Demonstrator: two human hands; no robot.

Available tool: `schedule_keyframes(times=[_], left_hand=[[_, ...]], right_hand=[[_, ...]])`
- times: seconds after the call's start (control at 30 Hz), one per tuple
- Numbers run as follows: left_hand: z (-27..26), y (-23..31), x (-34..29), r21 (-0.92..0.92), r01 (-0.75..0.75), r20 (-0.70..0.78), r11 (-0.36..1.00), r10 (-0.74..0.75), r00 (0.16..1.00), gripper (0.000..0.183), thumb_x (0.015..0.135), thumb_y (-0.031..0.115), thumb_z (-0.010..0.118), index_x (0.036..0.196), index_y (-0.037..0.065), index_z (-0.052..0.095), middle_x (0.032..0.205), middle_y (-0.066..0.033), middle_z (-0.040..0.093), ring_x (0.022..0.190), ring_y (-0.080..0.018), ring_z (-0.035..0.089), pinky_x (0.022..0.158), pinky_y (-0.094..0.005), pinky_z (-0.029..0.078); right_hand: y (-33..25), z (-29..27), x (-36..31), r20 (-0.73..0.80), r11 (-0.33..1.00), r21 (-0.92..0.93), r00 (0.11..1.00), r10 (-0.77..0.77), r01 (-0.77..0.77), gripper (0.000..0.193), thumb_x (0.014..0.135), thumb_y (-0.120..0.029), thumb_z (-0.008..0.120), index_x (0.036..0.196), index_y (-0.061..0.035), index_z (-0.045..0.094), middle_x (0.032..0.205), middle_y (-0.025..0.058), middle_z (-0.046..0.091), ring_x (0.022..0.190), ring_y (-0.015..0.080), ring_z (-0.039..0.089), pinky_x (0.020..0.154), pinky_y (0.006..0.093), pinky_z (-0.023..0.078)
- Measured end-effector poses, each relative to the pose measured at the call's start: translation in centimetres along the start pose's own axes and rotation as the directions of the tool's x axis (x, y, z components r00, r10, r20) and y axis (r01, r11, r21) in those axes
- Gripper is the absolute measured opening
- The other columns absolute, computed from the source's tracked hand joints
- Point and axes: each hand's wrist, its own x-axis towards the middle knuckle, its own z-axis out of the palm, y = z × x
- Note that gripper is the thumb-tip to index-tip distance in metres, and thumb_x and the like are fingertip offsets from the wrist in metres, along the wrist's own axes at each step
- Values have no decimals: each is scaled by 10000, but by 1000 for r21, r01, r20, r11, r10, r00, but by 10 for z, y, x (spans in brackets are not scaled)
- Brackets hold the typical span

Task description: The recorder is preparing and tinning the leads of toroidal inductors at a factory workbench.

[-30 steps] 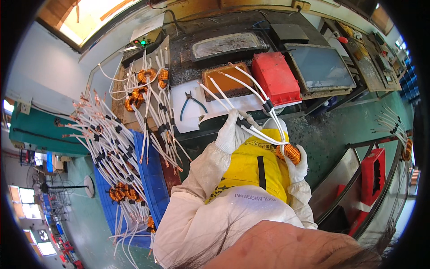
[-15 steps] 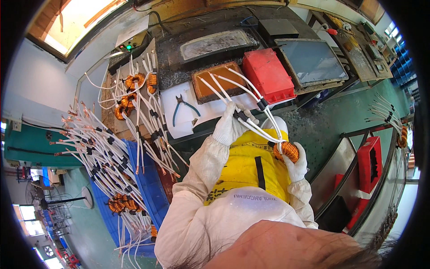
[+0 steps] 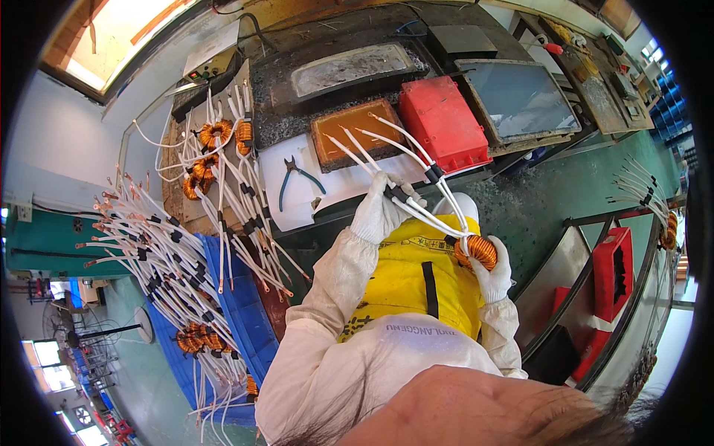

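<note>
My left hand (image 3: pixel 381 209), in a white glove, is closed round two white leads (image 3: pixel 425 215) near their black sleeves. My gloved right hand (image 3: pixel 497 276) grips the copper-wound toroidal coil (image 3: pixel 480 254) that these leads come from. More white leads (image 3: pixel 448 195) of the same coil run past my left hand with a black band round them. Their bare copper ends point away from me, in front of a shallow tray with an orange-brown surface (image 3: pixel 355 132). Whether the ends touch it I cannot tell. The coil rests over my yellow apron (image 3: pixel 401 286).
Cutting pliers (image 3: pixel 297 178) lie on white sheeting left of the tray. A red bin (image 3: pixel 442 125) stands right of it. Several leaded coils (image 3: pixel 216 134) lie on the bench at left, above a blue crate (image 3: pixel 245 312) full of more. A rack with red bins (image 3: pixel 613 273) stands at right.
The view has shifted slightly, moving the bench a little left. Both hands keep their grip on the leads and coil. The bright green light on the box at the back left no longer shows.
</note>
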Motion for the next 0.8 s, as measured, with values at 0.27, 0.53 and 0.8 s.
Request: schedule_keyframes(times=[0.27,0.53,0.8], left_hand=[[3,1,1,32,9,-26,999,-8,1000,360,1015,404,387,944,80,527,879,-136,613,854,-288,645,856,-510,553],[-1,1,2,25,4,-17,1000,-4,1000,373,1007,415,404,934,75,538,869,-129,621,847,-292,651,858,-511,551],[3,4,-2,37,0,-23,999,1,1000,373,1012,409,395,939,77,549,863,-124,622,843,-290,650,857,-512,548]], right_hand=[[0,0,0,3,999,-8,1000,31,-31,576,754,-48,763,1266,-35,500,1142,135,596,1026,239,621,912,308,492],[-8,-1,1,16,999,-6,999,46,-46,577,750,-32,761,1265,-34,502,1140,137,597,1030,236,620,914,303,491],[0,1,1,13,1000,-18,1000,-3,3,567,746,-34,763,1255,-32,513,1145,133,599,1027,232,624,907,303,495]])
